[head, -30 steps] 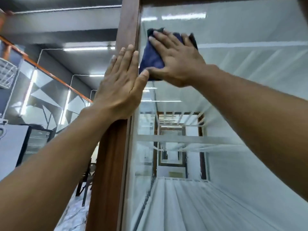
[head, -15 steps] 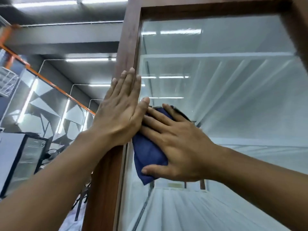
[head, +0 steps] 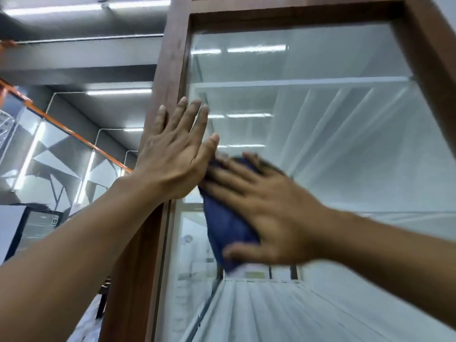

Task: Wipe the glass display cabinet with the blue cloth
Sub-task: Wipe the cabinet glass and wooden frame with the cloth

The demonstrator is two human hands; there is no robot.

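The glass display cabinet fills the right of the view, with a brown wooden frame along its left edge and top. My right hand presses the dark blue cloth flat against the glass, close to the left frame. Part of the cloth hangs below my thumb; the rest is hidden under my palm. My left hand lies flat with fingers spread on the wooden frame, its thumb over the glass edge, just above and touching the right hand's fingertips.
Glass shelves show inside the cabinet. To the left stand a dark fridge-like unit and a patterned wall with an orange rail. Ceiling strip lights run overhead.
My right hand with the cloth swept down the glass from near the top to below my left hand, and is blurred with motion now. My left hand stayed on the frame.
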